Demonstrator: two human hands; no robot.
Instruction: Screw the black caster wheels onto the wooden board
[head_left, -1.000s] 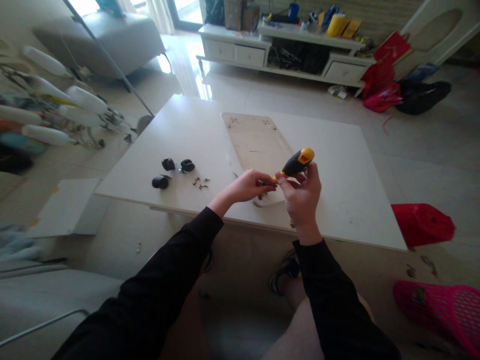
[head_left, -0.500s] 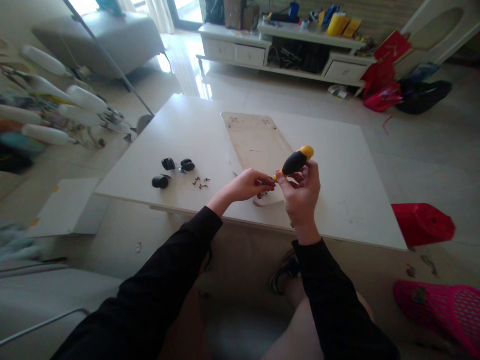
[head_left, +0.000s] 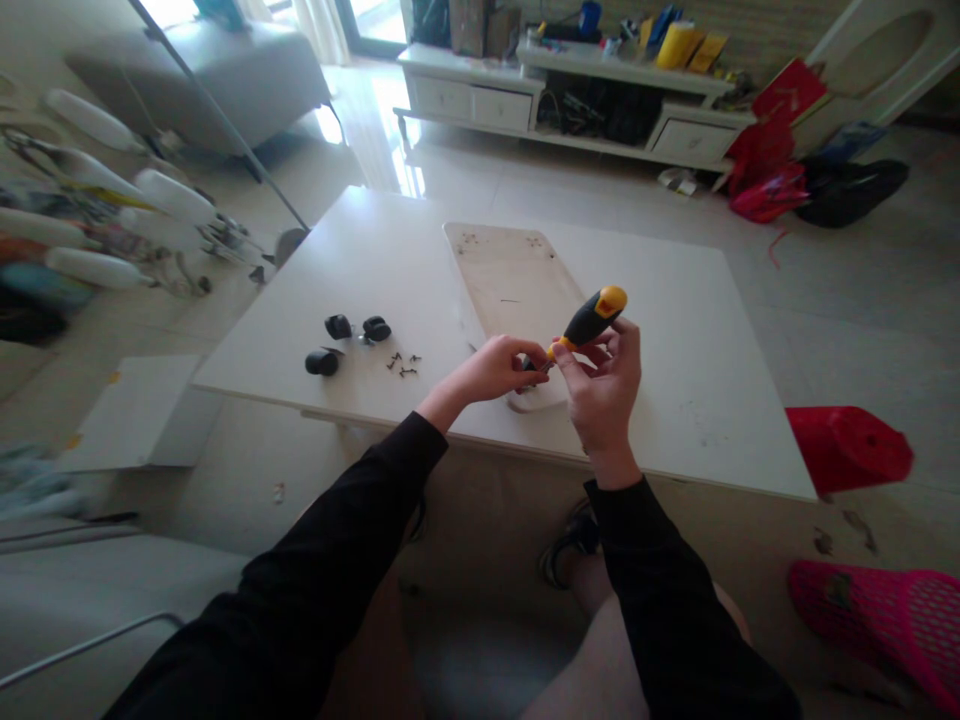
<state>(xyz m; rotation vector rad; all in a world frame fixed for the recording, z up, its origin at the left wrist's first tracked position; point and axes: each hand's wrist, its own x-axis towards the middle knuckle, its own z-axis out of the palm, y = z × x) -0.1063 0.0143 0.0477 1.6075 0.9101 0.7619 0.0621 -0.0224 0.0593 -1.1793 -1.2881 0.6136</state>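
My right hand grips a yellow and black screwdriver low on its handle, which tilts up to the right. Its shaft points down left toward the fingers of my left hand. Those fingers are pinched together near the shaft's tip, around something small and dark that they mostly hide. Under both hands lies a beige plastic panel with rounded corners and screw holes at its far end. Left of my left hand, several dark screws are scattered beside black caster wheels.
The white table carries all of this. A red bucket and a pink mesh basket are on the floor to the right. A white box stands at the left, and a low cabinet lies beyond the table.
The screwdriver has turned about its axis, with a yellow patch on its handle now facing me. Both hands stay in nearly the same place.
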